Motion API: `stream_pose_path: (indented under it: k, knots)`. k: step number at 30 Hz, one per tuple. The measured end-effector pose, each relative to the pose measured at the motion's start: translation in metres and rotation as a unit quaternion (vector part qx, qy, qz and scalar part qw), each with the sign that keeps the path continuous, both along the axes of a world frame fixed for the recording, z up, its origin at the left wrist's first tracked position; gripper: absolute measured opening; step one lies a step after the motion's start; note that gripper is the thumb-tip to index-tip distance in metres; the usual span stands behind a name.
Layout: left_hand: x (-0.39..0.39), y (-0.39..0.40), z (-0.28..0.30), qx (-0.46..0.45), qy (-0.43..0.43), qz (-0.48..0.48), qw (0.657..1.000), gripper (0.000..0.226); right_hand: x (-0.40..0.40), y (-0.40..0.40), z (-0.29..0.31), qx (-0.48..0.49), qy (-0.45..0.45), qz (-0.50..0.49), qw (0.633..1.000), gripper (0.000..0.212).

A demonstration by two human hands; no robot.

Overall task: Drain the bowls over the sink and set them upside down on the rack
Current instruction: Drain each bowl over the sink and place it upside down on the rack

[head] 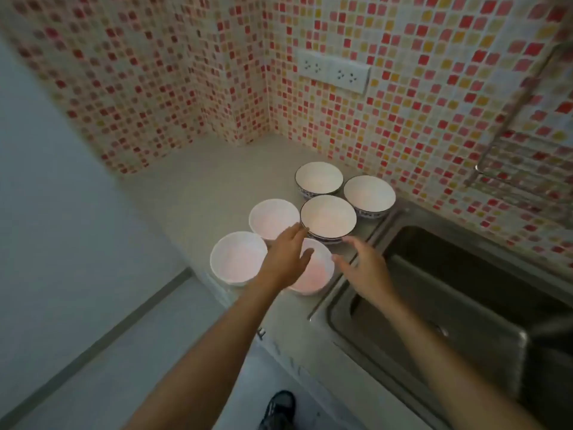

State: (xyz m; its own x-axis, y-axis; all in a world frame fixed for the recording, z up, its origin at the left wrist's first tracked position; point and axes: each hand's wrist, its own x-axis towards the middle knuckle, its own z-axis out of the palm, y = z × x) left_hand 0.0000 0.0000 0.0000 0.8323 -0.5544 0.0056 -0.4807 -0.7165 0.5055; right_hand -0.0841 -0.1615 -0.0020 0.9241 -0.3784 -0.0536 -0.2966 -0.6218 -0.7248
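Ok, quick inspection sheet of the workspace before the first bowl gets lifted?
Surface: pale counter, corner bare.
Job's things: six bowls upright; three patterned, three plain white; sink at right; wire rack on wall.
Clutter: nothing seen.
Hands: left hand and right hand open, reaching either side of the nearest patterned bowl; contact unclear.
Cables: nothing seen.
Surroundings: mosaic tile wall, double socket, shoe on floor.

- A single wide-angle view is given, taken from head height and aimed forward and steeply down.
- The table (198,181) corner is seen close, at arm's reach, with the sink (449,290) at right.
- Tiled walls are bent by lens distortion at the edges.
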Motion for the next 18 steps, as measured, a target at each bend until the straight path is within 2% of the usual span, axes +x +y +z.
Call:
stream_pose_path:
  k: [6,12,15,18]
  knots:
    - [0.014,0.008,-0.046,0.012,0.044,-0.010,0.999,0.057,0.017,0.021,-0.041,0.004,0.053,-0.044,0.998,0.051]
    - [0.022,0.015,-0.075,-0.020,0.017,-0.024,0.999,0.054,0.028,0.029,-0.068,0.052,0.077,-0.090,0.992,0.056]
    - [0.019,0.018,-0.082,-0.040,0.016,-0.020,0.999,0.057,0.031,0.028,-0.078,0.114,0.099,-0.136,0.979,0.052]
    - [0.015,0.020,-0.086,-0.072,0.016,-0.010,0.997,0.058,0.031,0.027,-0.084,0.217,0.108,-0.177,0.954,0.041]
